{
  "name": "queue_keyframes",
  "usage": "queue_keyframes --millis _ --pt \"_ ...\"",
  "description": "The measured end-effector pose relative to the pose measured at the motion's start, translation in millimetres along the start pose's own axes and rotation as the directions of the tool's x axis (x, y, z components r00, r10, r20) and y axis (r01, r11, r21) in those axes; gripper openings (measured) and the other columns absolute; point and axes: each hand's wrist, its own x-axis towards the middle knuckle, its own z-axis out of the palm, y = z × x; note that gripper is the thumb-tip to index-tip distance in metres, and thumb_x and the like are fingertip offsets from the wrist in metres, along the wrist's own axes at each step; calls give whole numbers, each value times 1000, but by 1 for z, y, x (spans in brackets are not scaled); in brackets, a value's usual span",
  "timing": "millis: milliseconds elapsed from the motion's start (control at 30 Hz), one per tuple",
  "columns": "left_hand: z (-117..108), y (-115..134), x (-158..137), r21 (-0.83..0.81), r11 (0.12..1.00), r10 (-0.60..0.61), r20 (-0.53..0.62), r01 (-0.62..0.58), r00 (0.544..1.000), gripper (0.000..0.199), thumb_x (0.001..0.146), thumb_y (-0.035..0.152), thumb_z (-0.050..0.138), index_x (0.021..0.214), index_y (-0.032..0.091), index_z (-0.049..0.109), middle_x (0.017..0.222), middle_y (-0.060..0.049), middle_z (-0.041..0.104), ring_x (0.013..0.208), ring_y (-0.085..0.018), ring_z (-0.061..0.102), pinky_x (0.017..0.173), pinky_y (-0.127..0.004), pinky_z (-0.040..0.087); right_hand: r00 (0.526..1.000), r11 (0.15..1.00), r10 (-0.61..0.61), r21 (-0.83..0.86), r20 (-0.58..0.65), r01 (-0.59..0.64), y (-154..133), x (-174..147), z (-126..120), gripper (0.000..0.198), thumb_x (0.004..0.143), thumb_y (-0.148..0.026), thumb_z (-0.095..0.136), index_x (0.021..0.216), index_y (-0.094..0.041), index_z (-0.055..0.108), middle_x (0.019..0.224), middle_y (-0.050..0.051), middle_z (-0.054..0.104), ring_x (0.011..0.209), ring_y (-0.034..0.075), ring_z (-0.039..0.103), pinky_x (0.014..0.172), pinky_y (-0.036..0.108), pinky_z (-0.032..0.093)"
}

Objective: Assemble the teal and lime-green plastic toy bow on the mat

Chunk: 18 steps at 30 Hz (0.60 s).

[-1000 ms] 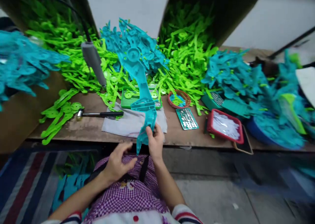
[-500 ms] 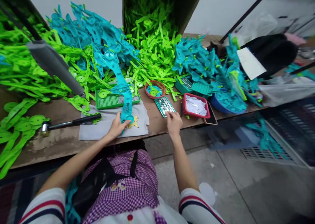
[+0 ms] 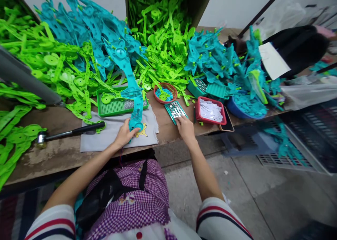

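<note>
My left hand point(image 3: 125, 133) grips the lower end of a long blue plastic part point(image 3: 137, 108), which has round discs at its ends and leans up toward the piles. Beneath it a grey cloth point(image 3: 97, 138) with a yellow printed figure lies on the table. My right hand point(image 3: 185, 127) has its fingers pinched at the near edge of a small teal tray point(image 3: 170, 115) that holds rows of round silvery pieces. Whatever is between those fingertips is too small to make out. A green perforated tray point(image 3: 107, 110) with small metal bits stands behind the cloth.
A hammer point(image 3: 71, 131) lies at left. Lime-green parts point(image 3: 168, 53) and blue parts point(image 3: 86, 25) are heaped at the back. An orange basket point(image 3: 175, 90), a red tub point(image 3: 223, 118) of white pieces and a blue bowl point(image 3: 234, 110) stand at right. A grey post point(image 3: 28, 76) slants in from the left.
My right hand has shifted slightly up and its fingertips now reach over the near edge of the teal tray. My left hand still holds the blue part. The camera view has tilted a little.
</note>
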Motion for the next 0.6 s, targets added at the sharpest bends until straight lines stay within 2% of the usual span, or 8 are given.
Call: queue_keyframes --millis 133,200,267,367,433,533,600 --pt "1 -1 2 -16 1000 -1 19 1 1000 67 77 47 66 130 12 46 59 6 63 53 -18 62 64 -30 51 997 999 3 -47 78 1 1 8 -6 19 89 -21 51 87 -18 69 92 11 70 80 22 63 69 31 42" --pt "1 -2 2 -3 1000 5 9 -5 1000 69 77 46 67 133 11 45 61 5 64 55 -18 63 65 -30 52 995 1000 11 -1 95 -11 0 11 -10 14 85 -19 55 80 -18 68 85 10 70 76 21 63 67 30 42" --pt "2 -3 2 4 1000 2 8 -2 1000 74 78 45 66 139 10 41 62 4 65 56 -19 64 66 -30 52 999 994 0 106 54 -6 -11 12 -15 12 83 -19 57 76 -18 67 78 7 69 72 20 61 66 30 43" --pt "2 -3 2 14 1000 10 23 -10 1000 77 80 44 65 143 10 37 72 1 70 60 -20 66 71 -31 53 990 931 -92 345 -107 124 -53 15 -15 14 86 -27 57 83 -19 68 77 5 68 68 16 60 66 28 45" --pt "3 -3 3 37 998 49 -2 -49 999 75 80 44 66 142 12 40 91 -5 74 73 -21 69 78 -32 53 960 860 -202 434 -195 269 -91 22 -7 18 90 -32 55 87 -20 69 81 4 68 71 16 61 67 27 47" --pt "2 -3 3 62 993 100 -24 -98 995 73 80 43 66 141 13 42 112 -10 71 96 -25 69 86 -34 52 925 828 -318 415 -205 377 -136 38 9 19 92 -26 50 87 -22 68 84 5 68 74 16 61 70 27 48" --pt "2 -4 4 66 993 100 -6 -99 995 72 81 43 66 142 13 42 111 -11 71 95 -25 69 84 -34 53 922 854 -350 348 -163 386 -149 47 18 20 92 -22 50 86 -22 68 83 6 67 76 17 62 71 28 48"
